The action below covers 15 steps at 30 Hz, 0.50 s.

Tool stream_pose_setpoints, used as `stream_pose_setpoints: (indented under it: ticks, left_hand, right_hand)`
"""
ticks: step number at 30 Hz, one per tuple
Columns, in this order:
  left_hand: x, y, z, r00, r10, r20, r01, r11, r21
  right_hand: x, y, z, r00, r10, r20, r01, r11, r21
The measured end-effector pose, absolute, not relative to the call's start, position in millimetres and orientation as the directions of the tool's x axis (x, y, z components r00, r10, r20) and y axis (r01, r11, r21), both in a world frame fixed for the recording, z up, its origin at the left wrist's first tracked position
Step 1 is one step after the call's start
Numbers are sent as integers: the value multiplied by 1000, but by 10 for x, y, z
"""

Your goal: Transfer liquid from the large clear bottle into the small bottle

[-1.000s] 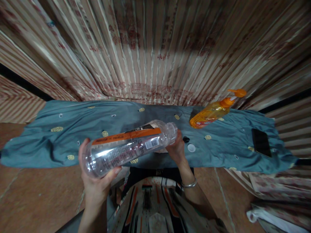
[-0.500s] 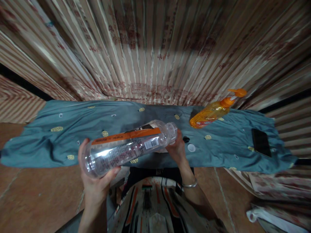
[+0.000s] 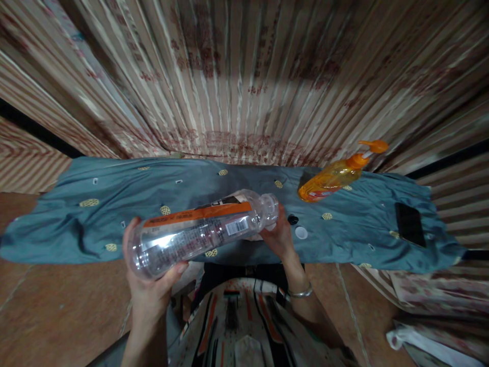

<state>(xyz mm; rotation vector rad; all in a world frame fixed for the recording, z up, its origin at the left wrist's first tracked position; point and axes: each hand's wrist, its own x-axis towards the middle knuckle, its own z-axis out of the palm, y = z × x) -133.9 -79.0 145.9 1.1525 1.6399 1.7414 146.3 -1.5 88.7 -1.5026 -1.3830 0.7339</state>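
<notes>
A large clear plastic bottle (image 3: 198, 237) with an orange and white label and a barcode lies tilted across the front of me, its uncapped neck to the right. My left hand (image 3: 151, 285) is closed around its base, thumb on the near side. At the neck, my right hand (image 3: 278, 232) is closed on the bottle from behind; its fingertips are hidden. Just right of that hand, a small black cap-like piece (image 3: 293, 219) and a white round cap (image 3: 301, 232) rest on the cloth. Something pale shows partly beneath the bottle, too covered to make out.
A teal cloth with pineapple prints (image 3: 114, 204) covers the narrow table. An orange pump bottle of liquid (image 3: 330, 179) stands at the back right. Farther right lies a black phone (image 3: 410, 224). Striped curtains (image 3: 237, 76) hang close behind the table.
</notes>
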Motion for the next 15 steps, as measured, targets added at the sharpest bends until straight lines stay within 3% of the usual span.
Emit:
stream_pose_setpoints:
  ticks: [7,15]
  left_hand:
    - [-1365,-787,1440,-527,828,189,98,-162,982]
    - [-1421,-764,1402,-509,826,241,162,-183,970]
  right_hand:
    - [1434,-45,967,185,974,132,395,49,-917]
    - [1415,-56,932,211,966,147,377,59,-924]
